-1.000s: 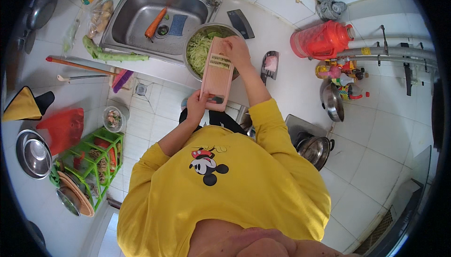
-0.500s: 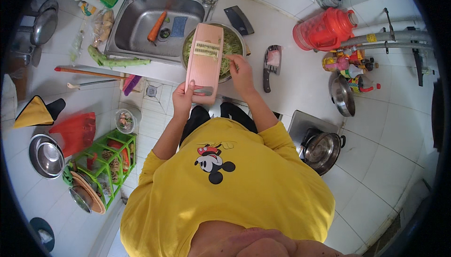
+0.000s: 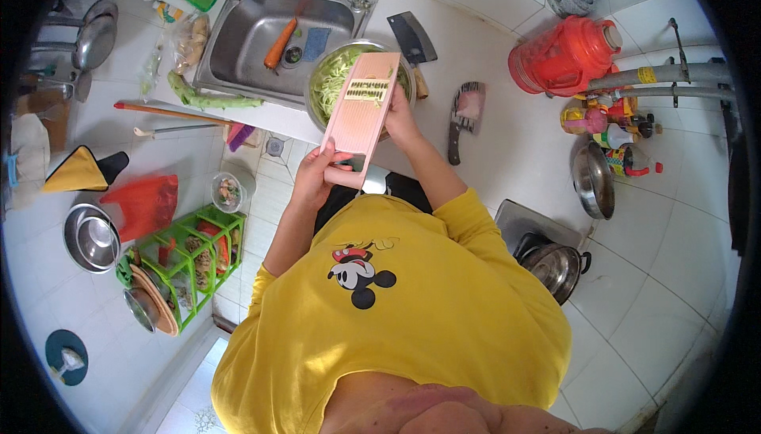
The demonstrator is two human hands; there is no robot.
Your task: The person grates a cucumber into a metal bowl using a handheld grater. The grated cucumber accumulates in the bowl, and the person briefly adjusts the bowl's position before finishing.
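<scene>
A pink handheld grater (image 3: 361, 125) is held tilted over a metal bowl (image 3: 309, 99), its toothed slot dotted with pale green bits. My left hand (image 3: 315, 174) is closed round the handle end, thumb on top. At the grater's right edge is my right hand (image 3: 402, 119), its fingers mostly hidden behind the board, so their grip does not show. Pale green vegetable shreds (image 3: 331, 84) fill the bowl, partly covered by the grater.
Left of the bowl is a sink (image 3: 230, 53) with a carrot (image 3: 281, 44) and blue sponge (image 3: 316, 41). Green peels (image 3: 210, 101) lie on the counter edge. A dark cleaver (image 3: 414, 38) and a knife (image 3: 454, 139) lie to the right, near a red thermos (image 3: 555, 57).
The grater has swung its far end to the right, uncovering more shreds. My right hand has moved from beside the board to partly behind it. The view has shifted slightly.
</scene>
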